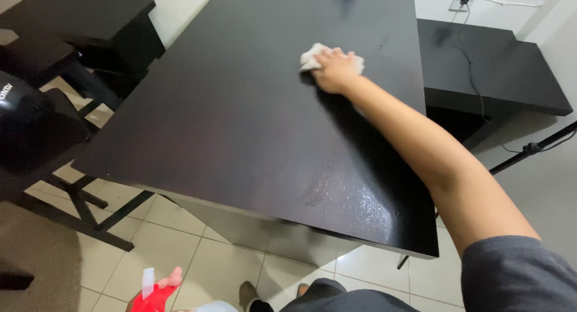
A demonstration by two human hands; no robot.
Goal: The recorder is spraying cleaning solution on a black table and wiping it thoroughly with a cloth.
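Note:
My right hand (334,70) is stretched out over the far part of a dark, glossy table top (240,119) and presses a crumpled white cloth (311,57) flat against it. Wet streaks shine on the table near its front right corner. Low at the frame's bottom edge, my left hand (169,281) grips a spray bottle with a red head and white nozzle (151,293); only a few fingers show.
A black shelf unit (84,23) stands at the left, a black chair (36,125) in front of it. A low black cabinet (499,65) sits at the right under a wall socket with a cable. Pale floor tiles lie below. A black stand pole (529,148) crosses at right.

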